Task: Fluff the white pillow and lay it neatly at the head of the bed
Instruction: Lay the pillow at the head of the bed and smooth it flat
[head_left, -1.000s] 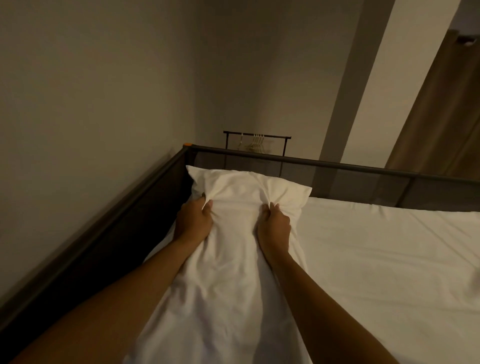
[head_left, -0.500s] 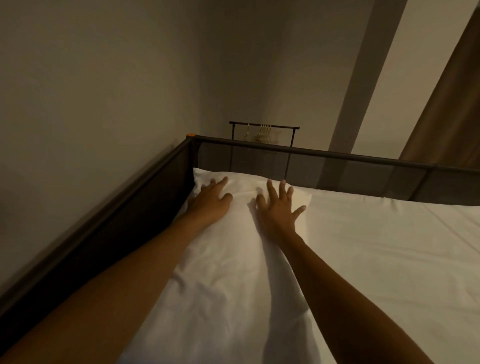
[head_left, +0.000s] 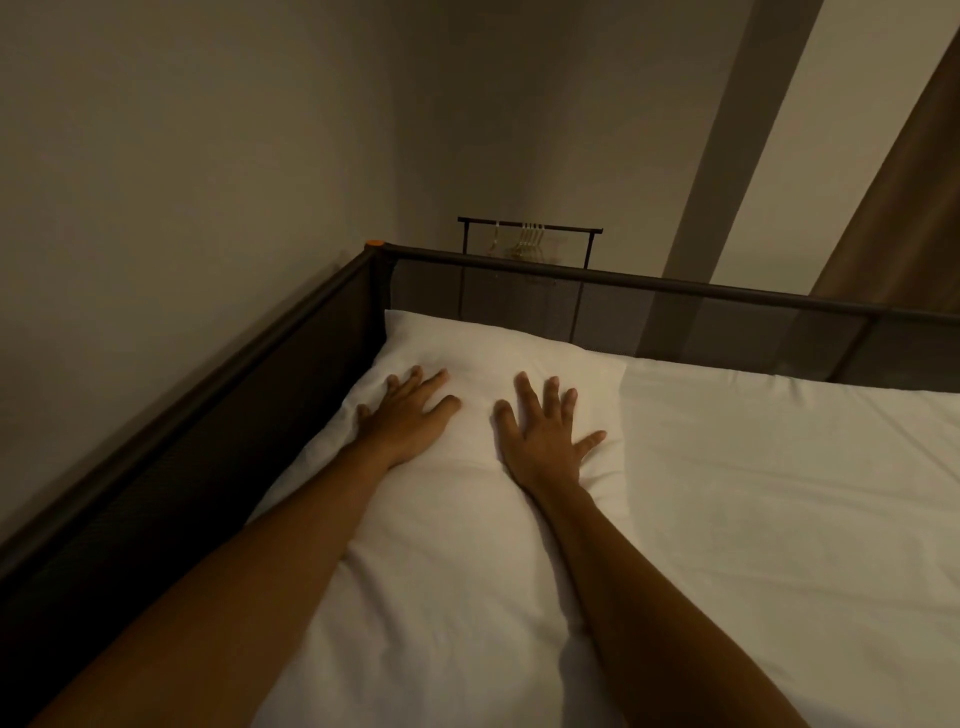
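Note:
The white pillow (head_left: 483, 358) lies flat in the far left corner of the bed, its far edge against the dark mesh headboard rail (head_left: 675, 286). My left hand (head_left: 410, 415) rests palm down on the pillow's left part, fingers spread. My right hand (head_left: 545, 431) presses flat on its right part, fingers wide apart. Neither hand grips any fabric. The pillow's near end runs on under my forearms toward the bottom of the view.
A white sheet (head_left: 779, 493) covers the mattress to the right of the pillow. A dark side rail (head_left: 208, 395) runs along the left against the wall. Behind the headboard stands a black clothes rack (head_left: 530, 234) with hangers. A brown curtain (head_left: 904, 208) hangs at the right.
One second ago both hands were bunching the pillow's fabric in fists. They let go, opened, and now lie flat on the smoothed pillow, which sits lower and flatter against the headboard.

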